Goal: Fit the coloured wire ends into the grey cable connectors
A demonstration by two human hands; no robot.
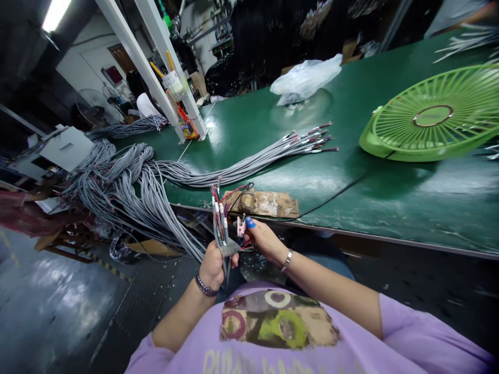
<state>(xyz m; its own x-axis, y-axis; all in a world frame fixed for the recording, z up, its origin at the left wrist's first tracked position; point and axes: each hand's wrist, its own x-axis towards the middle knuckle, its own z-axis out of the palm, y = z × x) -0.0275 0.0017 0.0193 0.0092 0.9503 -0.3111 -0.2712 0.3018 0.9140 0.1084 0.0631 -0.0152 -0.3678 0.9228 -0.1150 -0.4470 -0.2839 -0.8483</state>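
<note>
My left hand (212,267) is closed round a small bunch of grey cables (219,223) in front of the table's edge. The cables stand roughly upright, with white sleeves and thin coloured wires at their top ends. A grey band-like piece (231,248) lies across them by my fingers. My right hand (267,241), with a blue cover on one fingertip, pinches a small pink clip-like piece (241,227) just right of the bunch. Its exact kind is hard to make out. More coloured wire ends show between my hands.
A worn wooden block (273,203) sits at the edge of the green table (331,197). Behind it stretches a long bundle of grey cables (249,167); a heap of cables (128,171) hangs off the left. A green fan (432,117) and plastic bag (306,78) lie farther off.
</note>
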